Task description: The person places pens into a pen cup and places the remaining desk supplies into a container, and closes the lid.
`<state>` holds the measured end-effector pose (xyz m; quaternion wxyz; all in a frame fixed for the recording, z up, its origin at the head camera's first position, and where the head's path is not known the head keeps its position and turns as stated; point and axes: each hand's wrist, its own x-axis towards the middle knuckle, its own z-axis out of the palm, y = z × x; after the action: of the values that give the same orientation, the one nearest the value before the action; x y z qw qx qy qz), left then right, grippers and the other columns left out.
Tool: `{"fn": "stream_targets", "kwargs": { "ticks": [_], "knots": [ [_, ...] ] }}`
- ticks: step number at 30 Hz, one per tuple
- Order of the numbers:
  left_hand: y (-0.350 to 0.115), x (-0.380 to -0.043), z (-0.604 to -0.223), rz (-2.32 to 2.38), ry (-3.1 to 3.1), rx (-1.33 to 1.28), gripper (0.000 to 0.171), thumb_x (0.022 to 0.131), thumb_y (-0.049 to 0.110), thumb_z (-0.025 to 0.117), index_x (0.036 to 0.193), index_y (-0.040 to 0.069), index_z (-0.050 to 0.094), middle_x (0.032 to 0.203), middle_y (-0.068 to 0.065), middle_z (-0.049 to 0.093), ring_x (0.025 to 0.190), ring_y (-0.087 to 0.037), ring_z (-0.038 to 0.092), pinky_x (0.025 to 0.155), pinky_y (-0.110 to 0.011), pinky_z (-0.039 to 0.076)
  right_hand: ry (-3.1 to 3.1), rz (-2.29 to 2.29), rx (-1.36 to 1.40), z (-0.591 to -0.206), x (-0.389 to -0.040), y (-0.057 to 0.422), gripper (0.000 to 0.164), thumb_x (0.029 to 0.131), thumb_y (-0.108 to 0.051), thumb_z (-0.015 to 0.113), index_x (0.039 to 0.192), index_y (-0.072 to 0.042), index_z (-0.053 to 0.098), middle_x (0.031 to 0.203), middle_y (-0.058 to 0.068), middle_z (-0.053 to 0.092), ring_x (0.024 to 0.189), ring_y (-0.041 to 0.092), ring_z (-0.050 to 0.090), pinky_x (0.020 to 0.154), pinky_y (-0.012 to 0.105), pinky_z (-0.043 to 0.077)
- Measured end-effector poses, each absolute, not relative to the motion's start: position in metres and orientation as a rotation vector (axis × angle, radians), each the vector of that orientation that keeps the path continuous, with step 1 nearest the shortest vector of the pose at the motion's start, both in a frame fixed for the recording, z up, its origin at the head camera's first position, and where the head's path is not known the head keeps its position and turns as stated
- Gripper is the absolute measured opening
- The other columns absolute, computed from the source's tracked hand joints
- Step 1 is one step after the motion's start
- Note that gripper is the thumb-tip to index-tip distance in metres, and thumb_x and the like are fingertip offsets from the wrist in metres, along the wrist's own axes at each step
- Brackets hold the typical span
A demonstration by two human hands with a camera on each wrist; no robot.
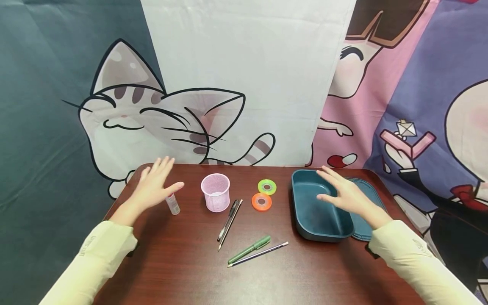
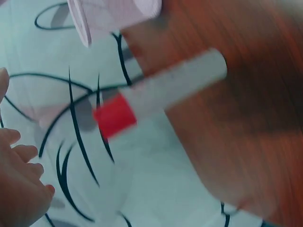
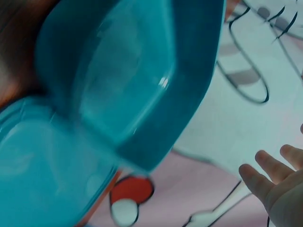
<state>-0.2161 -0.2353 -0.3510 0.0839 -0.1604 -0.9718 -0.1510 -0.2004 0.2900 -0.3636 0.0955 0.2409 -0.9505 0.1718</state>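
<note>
My left hand (image 1: 155, 184) is raised at the left with fingers spread, holding nothing. Just below it in the head view, a glue stick (image 1: 173, 205) stands out by its white tube; in the left wrist view its red cap (image 2: 115, 116) shows too. With straight fingers, my right hand (image 1: 345, 192) hovers over a dark blue rectangular box (image 1: 322, 234), overlapping its right side. Nothing is in that hand either. The box has a bare interior in the right wrist view, and its lid (image 1: 364, 224) lies to the right, partly hidden behind it.
A pink mesh pen cup (image 1: 216, 199) stands at the back. Right of it lie green (image 1: 272, 182) and orange (image 1: 256, 204) tape rolls. A black pen (image 1: 230, 218), a pencil (image 1: 235, 215), a green pen (image 1: 248, 250) and a dark pencil (image 1: 263, 253) lie mid-table. Behind hangs a cartoon cloth (image 1: 248, 51).
</note>
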Motion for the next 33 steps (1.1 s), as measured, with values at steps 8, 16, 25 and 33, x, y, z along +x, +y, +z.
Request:
{"fn": "stream_targets", "kwargs": {
  "ticks": [8,16,25,33],
  "knots": [
    [-0.201,-0.222,-0.375,-0.676,-2.783,-0.577,0.069,0.083,0.038,0.057,0.136,0.003,0.031,0.140,-0.017,0.032,0.129,-0.033,0.029,0.103,-0.049,0.026,-2.657,0.676,0.920,-0.378,-0.198,0.250,0.052,0.073,-0.017,0.071,0.121,-0.009,0.053,0.125,0.015,0.049,0.080,0.015,0.059,0.053,0.021,0.046],
    [-0.180,-0.224,-0.400,-0.780,-2.778,-0.563,0.066,0.081,0.031,0.061,0.133,0.001,0.036,0.138,-0.020,0.034,0.127,-0.034,0.034,0.101,-0.049,0.030,-2.732,0.814,1.046,-0.397,-0.184,0.217,0.037,0.074,-0.013,0.069,0.110,-0.009,0.061,0.106,0.005,0.060,0.085,0.012,0.055,0.066,0.029,0.051],
    [-0.173,-0.228,-0.423,-0.867,-2.788,-0.466,0.065,0.081,0.033,0.060,0.134,0.003,0.035,0.141,-0.018,0.029,0.126,-0.035,0.034,0.098,-0.052,0.032,-2.845,0.862,1.247,-0.420,-0.168,0.191,0.030,0.076,-0.007,0.066,0.105,-0.006,0.060,0.094,0.004,0.060,0.075,0.009,0.058,0.065,0.021,0.050],
    [-0.170,-0.231,-0.437,-0.963,-2.812,-0.391,0.070,0.082,0.038,0.057,0.136,0.003,0.031,0.141,-0.019,0.030,0.129,-0.033,0.029,0.102,-0.050,0.028,-2.968,0.798,1.314,-0.439,-0.159,0.181,0.024,0.074,-0.007,0.067,0.097,-0.007,0.061,0.085,0.004,0.057,0.071,0.013,0.054,0.061,0.018,0.045]
  ]
}}
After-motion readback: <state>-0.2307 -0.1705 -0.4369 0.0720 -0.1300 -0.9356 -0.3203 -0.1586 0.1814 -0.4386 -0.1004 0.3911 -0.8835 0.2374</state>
